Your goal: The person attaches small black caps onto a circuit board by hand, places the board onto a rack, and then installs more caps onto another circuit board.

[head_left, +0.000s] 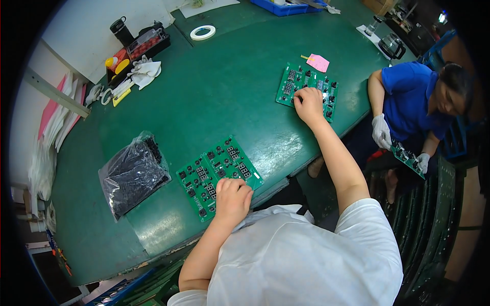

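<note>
- The left hand (233, 198) lay curled, pressing the near board (218, 175) at the worktop (214, 97) edge.
- The right hand (308, 103) reached out, fingers bent on the far board (307, 90).
- Both boards looked light, stiff, fragile; best lifted by bare edges.

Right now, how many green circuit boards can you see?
3. One near board under the left hand, one far board under the right hand, one co-worker's board. Others may be hidden.
</note>
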Action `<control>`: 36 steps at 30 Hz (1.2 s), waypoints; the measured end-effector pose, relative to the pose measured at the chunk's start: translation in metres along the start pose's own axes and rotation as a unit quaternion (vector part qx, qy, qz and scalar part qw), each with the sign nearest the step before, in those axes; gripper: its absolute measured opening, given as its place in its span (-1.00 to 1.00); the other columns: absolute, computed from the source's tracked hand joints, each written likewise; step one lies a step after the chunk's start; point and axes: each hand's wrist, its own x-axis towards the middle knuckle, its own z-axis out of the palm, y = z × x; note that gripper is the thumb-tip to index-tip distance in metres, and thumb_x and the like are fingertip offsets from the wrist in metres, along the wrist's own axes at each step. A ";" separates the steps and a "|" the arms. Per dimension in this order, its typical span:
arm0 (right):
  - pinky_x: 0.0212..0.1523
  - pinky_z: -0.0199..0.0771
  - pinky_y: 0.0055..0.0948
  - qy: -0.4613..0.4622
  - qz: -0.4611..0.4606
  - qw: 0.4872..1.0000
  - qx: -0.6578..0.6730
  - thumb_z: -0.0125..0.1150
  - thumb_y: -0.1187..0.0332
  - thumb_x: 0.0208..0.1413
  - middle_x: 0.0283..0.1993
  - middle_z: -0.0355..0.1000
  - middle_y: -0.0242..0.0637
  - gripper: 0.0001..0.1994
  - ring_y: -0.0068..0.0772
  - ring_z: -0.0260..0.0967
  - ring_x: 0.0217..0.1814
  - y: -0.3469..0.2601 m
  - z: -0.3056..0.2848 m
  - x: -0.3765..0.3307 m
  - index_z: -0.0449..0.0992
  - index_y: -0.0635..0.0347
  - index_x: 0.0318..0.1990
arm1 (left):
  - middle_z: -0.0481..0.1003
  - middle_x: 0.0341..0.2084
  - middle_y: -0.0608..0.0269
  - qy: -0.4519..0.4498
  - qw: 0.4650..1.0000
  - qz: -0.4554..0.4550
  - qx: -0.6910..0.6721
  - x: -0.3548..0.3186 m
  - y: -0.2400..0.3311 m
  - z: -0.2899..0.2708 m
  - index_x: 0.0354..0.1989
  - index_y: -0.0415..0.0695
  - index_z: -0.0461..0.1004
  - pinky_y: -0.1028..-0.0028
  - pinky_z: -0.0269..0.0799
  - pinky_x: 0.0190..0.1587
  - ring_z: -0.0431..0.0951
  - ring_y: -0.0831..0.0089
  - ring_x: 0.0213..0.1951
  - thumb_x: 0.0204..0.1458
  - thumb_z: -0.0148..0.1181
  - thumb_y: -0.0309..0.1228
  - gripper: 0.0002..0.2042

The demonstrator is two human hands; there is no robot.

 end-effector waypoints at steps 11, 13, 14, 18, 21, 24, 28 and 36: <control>0.06 0.20 -0.02 -0.141 0.065 0.973 -0.172 0.12 0.31 -0.09 -0.38 0.52 -0.18 -0.87 -0.08 0.42 -0.20 -0.003 0.015 0.028 0.59 0.04 -0.47 | 0.42 -0.17 0.11 0.123 0.991 -0.012 0.047 0.002 -0.024 -0.046 -0.38 -0.10 0.50 0.14 0.24 0.01 0.38 0.08 -0.06 -0.24 0.29 -0.42 -0.80; 0.04 0.21 -0.04 -0.164 0.091 0.965 -0.185 0.10 0.31 -0.09 -0.38 0.53 -0.18 -0.86 -0.08 0.43 -0.20 -0.007 0.014 0.031 0.59 0.04 -0.46 | 0.43 -0.16 0.10 0.211 0.973 -0.079 0.056 -0.012 -0.041 -0.069 -0.38 -0.13 0.49 0.16 0.27 0.02 0.38 0.06 -0.06 -0.17 0.26 -0.49 -0.86; 0.03 0.21 -0.05 -0.191 0.097 0.957 -0.198 0.09 0.31 -0.08 -0.38 0.53 -0.18 -0.85 -0.08 0.44 -0.20 -0.010 0.013 0.031 0.59 0.05 -0.45 | 0.44 -0.17 0.09 0.236 0.963 -0.118 0.061 -0.021 -0.048 -0.078 -0.36 -0.15 0.50 0.19 0.28 0.02 0.38 0.09 -0.07 -0.11 0.23 -0.52 -0.89; 0.01 0.22 -0.05 -0.169 0.018 0.947 -0.273 0.05 0.34 -0.09 -0.40 0.53 -0.17 -0.83 -0.10 0.44 -0.24 -0.020 0.011 0.029 0.59 0.12 -0.47 | 0.45 -0.18 0.08 0.296 0.933 -0.196 0.059 -0.064 -0.073 -0.099 -0.36 -0.19 0.49 0.27 0.30 -0.01 0.41 0.16 -0.08 -0.02 0.19 -0.52 -0.93; 0.03 0.23 -0.03 -0.179 0.016 0.938 -0.297 0.05 0.32 -0.06 -0.39 0.53 -0.20 -0.82 -0.11 0.43 -0.23 -0.025 0.011 0.032 0.59 0.10 -0.47 | 0.45 -0.19 0.07 0.319 0.916 -0.238 0.041 -0.086 -0.080 -0.103 -0.36 -0.21 0.49 0.31 0.31 -0.02 0.43 0.20 -0.09 0.02 0.17 -0.50 -0.94; 0.07 0.23 0.01 -0.198 0.037 0.928 -0.314 0.07 0.29 -0.02 -0.38 0.54 -0.22 -0.83 -0.12 0.43 -0.20 -0.029 0.016 0.032 0.60 0.08 -0.43 | 0.45 -0.19 0.06 0.320 0.912 -0.256 0.018 -0.091 -0.081 -0.102 -0.36 -0.22 0.49 0.33 0.31 -0.02 0.43 0.22 -0.11 0.04 0.16 -0.48 -0.93; 0.04 0.22 0.01 -0.150 0.042 0.943 -0.294 0.07 0.25 -0.02 -0.39 0.53 -0.21 -0.81 -0.11 0.43 -0.22 -0.024 0.019 0.024 0.59 0.10 -0.39 | 0.46 -0.19 0.06 0.303 0.916 -0.261 -0.024 -0.084 -0.076 -0.095 -0.35 -0.22 0.50 0.34 0.31 -0.02 0.43 0.22 -0.10 0.04 0.16 -0.48 -0.92; 0.04 0.24 -0.03 -0.055 -0.062 0.995 -0.052 0.22 0.30 -0.05 -0.27 0.48 -0.16 -0.79 -0.08 0.37 -0.09 -0.075 -0.020 -0.014 0.54 0.18 -0.25 | 0.52 -0.54 0.18 0.055 0.869 -0.491 -0.038 -0.054 -0.066 -0.096 -0.22 -0.19 0.53 0.34 0.42 -0.30 0.54 0.30 -0.40 0.04 0.19 -0.16 -0.68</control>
